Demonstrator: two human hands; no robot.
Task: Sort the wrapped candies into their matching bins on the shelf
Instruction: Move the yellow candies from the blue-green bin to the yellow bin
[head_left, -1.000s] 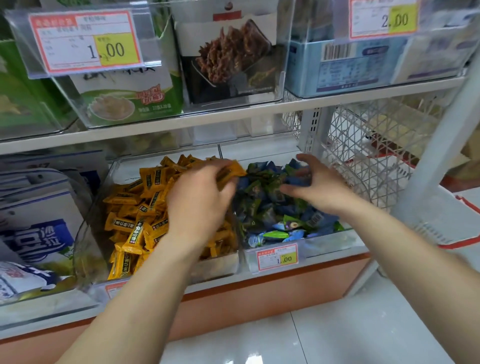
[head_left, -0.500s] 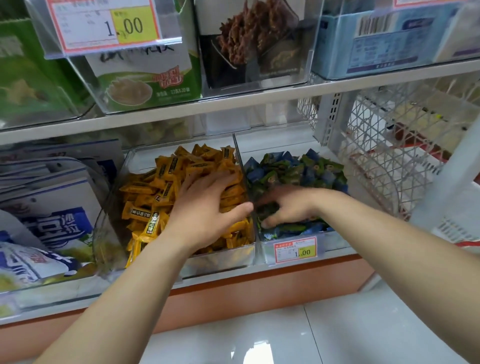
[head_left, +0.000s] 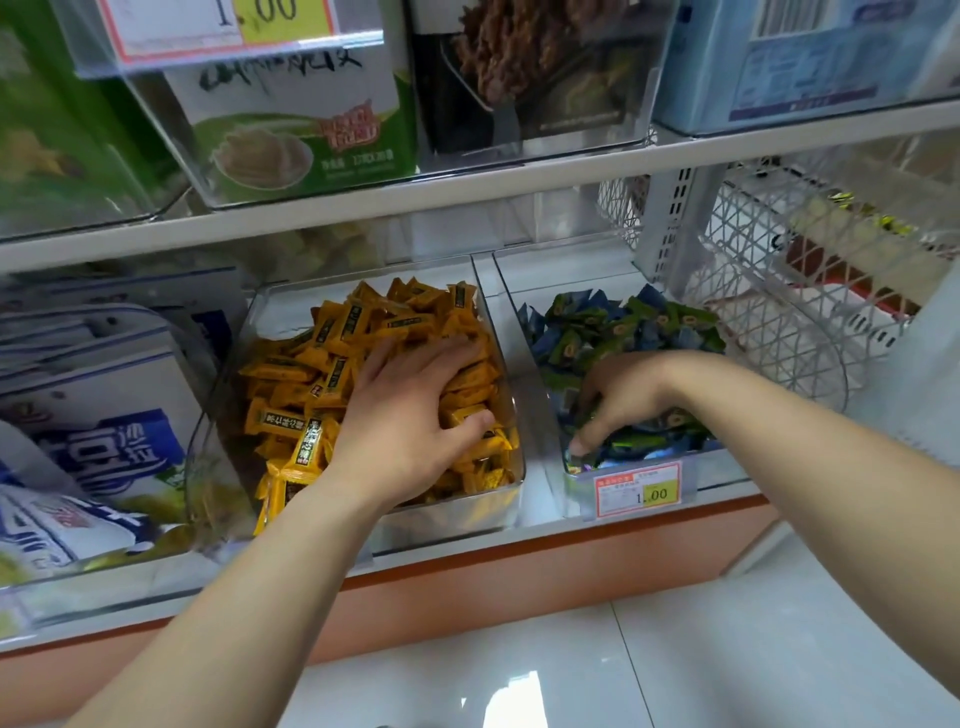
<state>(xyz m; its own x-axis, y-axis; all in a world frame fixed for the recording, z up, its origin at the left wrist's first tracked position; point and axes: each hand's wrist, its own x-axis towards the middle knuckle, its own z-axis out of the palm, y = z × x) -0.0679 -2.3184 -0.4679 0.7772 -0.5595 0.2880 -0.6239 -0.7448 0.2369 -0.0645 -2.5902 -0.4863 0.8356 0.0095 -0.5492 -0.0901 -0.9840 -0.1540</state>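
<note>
Two clear bins stand side by side on the lower shelf. The left bin (head_left: 462, 512) is heaped with yellow wrapped candies (head_left: 363, 332). My left hand (head_left: 410, 415) rests flat on that heap, fingers spread and fairly straight. The right bin (head_left: 579, 501) holds blue and green wrapped candies (head_left: 623, 322). My right hand (head_left: 623, 397) is down in the front of this bin, its fingers and thumb curled into the candies there and closing on a few. The fingertips are partly buried in the wrappers.
A red and yellow price tag (head_left: 638, 489) hangs on the right bin. A white wire basket (head_left: 779, 296) stands to the right, blue-white packages (head_left: 93, 421) to the left. The upper shelf edge (head_left: 467, 200) with boxed goods hangs above. Tiled floor lies below.
My left hand dropped from above the yellow heap and now lies flat on it. My right hand drew back from the middle of the blue-green pile to the bin's front and curled in.
</note>
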